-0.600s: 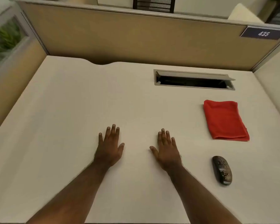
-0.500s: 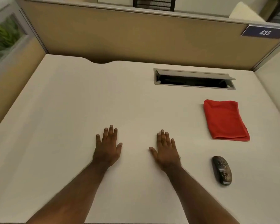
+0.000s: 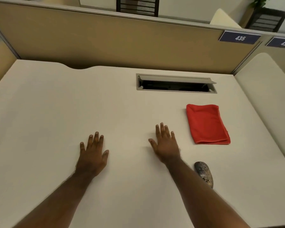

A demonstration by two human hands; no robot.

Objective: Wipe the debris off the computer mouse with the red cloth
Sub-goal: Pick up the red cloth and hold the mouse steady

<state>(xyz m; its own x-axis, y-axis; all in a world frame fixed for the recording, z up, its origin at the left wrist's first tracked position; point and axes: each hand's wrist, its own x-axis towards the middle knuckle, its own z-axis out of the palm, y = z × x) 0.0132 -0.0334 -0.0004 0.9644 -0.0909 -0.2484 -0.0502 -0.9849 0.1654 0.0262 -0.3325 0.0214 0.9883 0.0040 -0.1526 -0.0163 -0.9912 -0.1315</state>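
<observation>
On the white desk (image 3: 39, 112), left hand (image 3: 92, 153) lies flat, fingers spread, holding nothing; likely just parked. Right hand (image 3: 166, 145) likewise splayed and empty, nearer the work. Folded red cloth (image 3: 207, 124) sits just beyond it; speckled computer mouse (image 3: 204, 173) beside the right forearm, partly hidden. Cable hatch (image 3: 176, 83) well behind, open surface between, desk edge to the right.

Pale off-white cubicle desk (image 3: 48, 104), with an open grey cable hatch (image 3: 176, 83) set into its far side. Lying on it: folded red cloth (image 3: 206, 124) at right; nearer, a dark computer mouse speckled with debris (image 3: 204, 172), partly hidden by a forearm; left hand (image 3: 92, 155) and right hand (image 3: 165, 145), fingers spread, palms down on the surface.
</observation>
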